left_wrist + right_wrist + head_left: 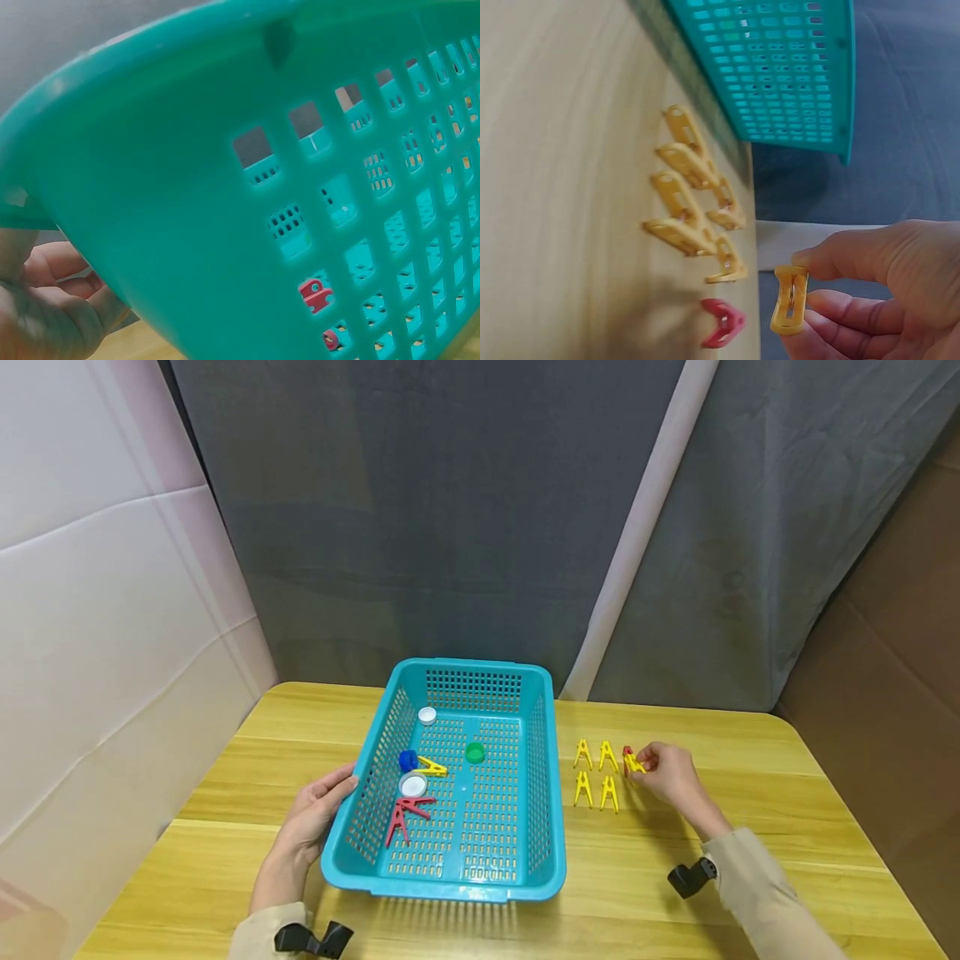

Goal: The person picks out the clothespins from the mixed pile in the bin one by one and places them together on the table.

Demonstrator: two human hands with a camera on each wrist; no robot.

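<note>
Hands (pixel 309 817) (pixel 672 774) grip perforated plastic basket (pixel 442 890) and yellow clothespin (pixel 784 301).

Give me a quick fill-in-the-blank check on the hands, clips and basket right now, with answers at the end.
1. The right hand pinches a ____ clip.
2. The hand gripping the basket is the person's ____ one.
3. Not counting the held one, ____ yellow clips are directly on the table.
4. Of the caps in the basket, the one farthest right in the head view is ____.

Missing words: yellow; left; four; green.
</note>
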